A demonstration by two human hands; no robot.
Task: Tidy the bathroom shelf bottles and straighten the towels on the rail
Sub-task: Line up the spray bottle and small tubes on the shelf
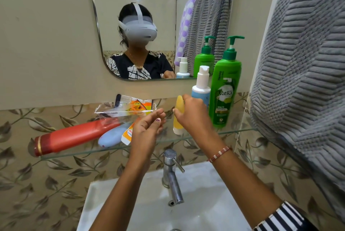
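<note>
The right hand [193, 113] is gripping a yellow tube [179, 117], fingers curled round its upper body, and is holding it upright with its white cap down, at or just above the glass shelf [233, 131]; whether the cap is touching the glass cannot be told. The left hand [147, 128] is hovering beside it, fingers loosely spread and holding nothing. The tube is standing just left of a white-and-blue pump bottle [201, 89] and a green shampoo bottle [225, 96], both upright at the right end of the shelf. In my judgement the step in hand is setting the tube upright in that row. To do it well, the cap should be seated flat before the grip is released, close to the pump bottle without knocking it, as a tube on its cap is likely to tip. The free hand should be steadying it. Still lying flat on the left of the shelf are a red bottle [74, 135], a pale blue bottle [112, 136], an orange-and-white sachet [127, 135] and a clear wrapper [127, 107]. The grey towel [302, 66] is hanging at the right, not yet straightened.
</note>
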